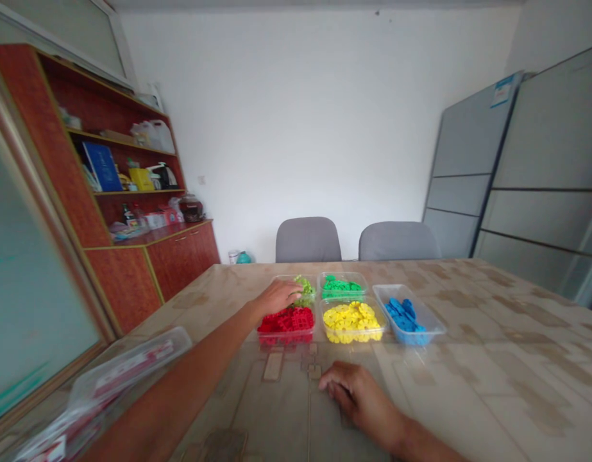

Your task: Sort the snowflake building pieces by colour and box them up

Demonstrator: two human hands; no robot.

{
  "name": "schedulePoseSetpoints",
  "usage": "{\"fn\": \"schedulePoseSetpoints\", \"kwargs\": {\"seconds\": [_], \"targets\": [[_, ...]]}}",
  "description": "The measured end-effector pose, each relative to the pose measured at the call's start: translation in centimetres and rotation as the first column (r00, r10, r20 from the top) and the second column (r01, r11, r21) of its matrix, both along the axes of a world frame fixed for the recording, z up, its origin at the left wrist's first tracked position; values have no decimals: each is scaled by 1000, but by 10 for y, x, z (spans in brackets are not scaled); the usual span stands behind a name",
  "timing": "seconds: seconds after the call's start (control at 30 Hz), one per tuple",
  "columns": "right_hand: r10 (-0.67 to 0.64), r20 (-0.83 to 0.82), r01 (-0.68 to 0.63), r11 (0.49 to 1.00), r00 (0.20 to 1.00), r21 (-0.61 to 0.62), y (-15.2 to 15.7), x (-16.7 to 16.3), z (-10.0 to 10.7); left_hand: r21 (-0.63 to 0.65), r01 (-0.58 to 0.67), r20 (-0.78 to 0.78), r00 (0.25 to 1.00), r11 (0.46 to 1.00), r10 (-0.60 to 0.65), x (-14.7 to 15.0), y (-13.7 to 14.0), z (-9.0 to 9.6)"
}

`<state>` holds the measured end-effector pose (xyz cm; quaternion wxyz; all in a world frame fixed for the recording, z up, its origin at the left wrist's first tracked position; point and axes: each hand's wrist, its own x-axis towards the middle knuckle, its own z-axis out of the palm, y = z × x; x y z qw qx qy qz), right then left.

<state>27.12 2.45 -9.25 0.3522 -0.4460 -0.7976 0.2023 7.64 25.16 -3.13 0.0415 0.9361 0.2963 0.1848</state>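
My left hand reaches over the far-left clear tub, where light green plastic pieces lie. Its fingers stretch out at the pieces, and their tips are partly lost against them. Just below that hand is a tub of red plastic pieces. My right hand rests on the table in front of the tubs, fingers curled in, with nothing visible in them. Nearest to it stands a tub of yellow flower-shaped discs.
Green pieces fill another tub behind the yellow one. A tub of blue discs stands at the right. Clear plastic lids or packaging lie at the table's left edge. Two grey chairs stand across the table.
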Motion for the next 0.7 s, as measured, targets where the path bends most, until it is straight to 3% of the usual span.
{"fn": "schedulePoseSetpoints", "kwargs": {"seconds": [0.1,0.4,0.57,0.7], "targets": [[0,9,0,1000,1000,15,0,0,-1,2,2,-29,1000,1000,-1,1,-6,-3],[-6,41,4,999,999,37,0,0,-1,38,-176,23,984,984,175,6,-10,8],[3,46,-5,998,999,55,0,1,-2,-13,-166,-30,986,986,166,17,-15,0],[6,43,-8,999,999,47,1,2,-4,-39,-165,23,986,986,166,20,-20,-1]]}}
